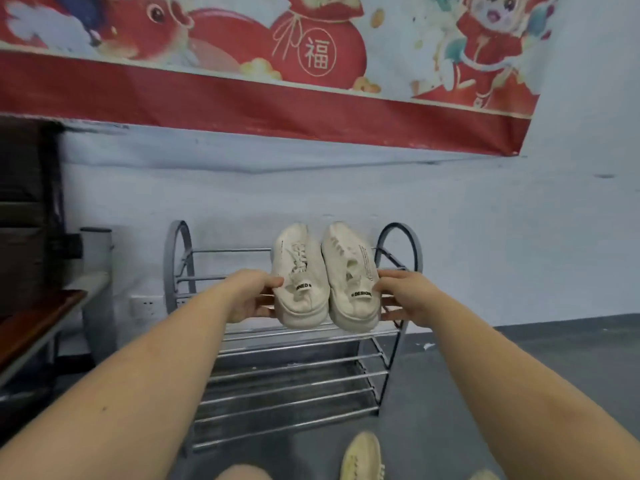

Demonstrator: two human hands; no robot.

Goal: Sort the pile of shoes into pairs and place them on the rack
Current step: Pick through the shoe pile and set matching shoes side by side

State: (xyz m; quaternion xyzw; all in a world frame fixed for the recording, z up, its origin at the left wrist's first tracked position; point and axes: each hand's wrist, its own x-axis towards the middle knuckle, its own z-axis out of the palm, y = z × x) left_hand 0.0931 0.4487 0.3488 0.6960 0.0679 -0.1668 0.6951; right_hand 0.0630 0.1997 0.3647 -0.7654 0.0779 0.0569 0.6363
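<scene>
Two cream-white sneakers sit side by side on the top shelf of a grey metal shoe rack (221,252), toes toward the wall. My left hand (254,296) grips the heel side of the left sneaker (298,275), thumb on top. The right sneaker (349,275) is gripped at its outer heel side by my right hand (407,297). A pale yellow sneaker (362,457) lies on the floor in front of the rack, near the bottom edge of view.
The rack's lower shelves (287,386) hold no shoes. A dark wooden bench or table (31,323) stands at the left, with a wall socket (147,306) beside the rack. Grey floor (502,344) spreads to the right. A red poster hangs on the wall above.
</scene>
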